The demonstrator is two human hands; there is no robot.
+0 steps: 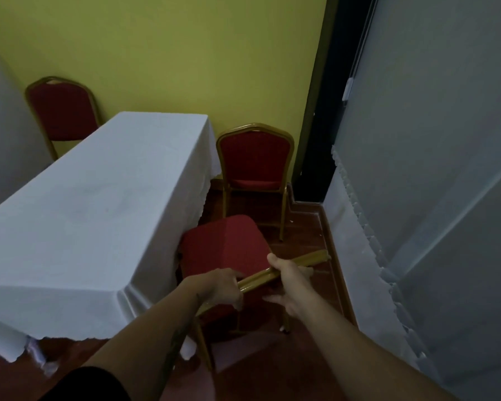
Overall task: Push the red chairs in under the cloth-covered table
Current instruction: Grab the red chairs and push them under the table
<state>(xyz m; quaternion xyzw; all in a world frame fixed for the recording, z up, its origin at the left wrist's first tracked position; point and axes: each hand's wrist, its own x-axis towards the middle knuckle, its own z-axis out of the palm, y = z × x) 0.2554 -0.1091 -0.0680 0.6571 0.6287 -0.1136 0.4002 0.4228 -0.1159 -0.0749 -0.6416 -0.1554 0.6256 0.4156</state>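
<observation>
Long desk under a smooth white cloth with scalloped hem point(93, 204). Near red padded chair with gold metal frame point(223, 244) stands at the desk's right long edge, seat touching the hanging cloth. Left hand point(223, 287) and right hand point(289, 282) grip its gold top rail, fingers wrapped around the tube. Second matching red chair point(253, 163) stands just beyond, by the far right corner; third red chair point(62, 111) at the far end. White draped cloth point(359, 256) narrows the red-brown floor point(310, 227) on the right

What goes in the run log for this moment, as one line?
step: pushing near chair | left hand: on backrest rail | right hand: on rail | table: seat partly under | two chairs left
</observation>
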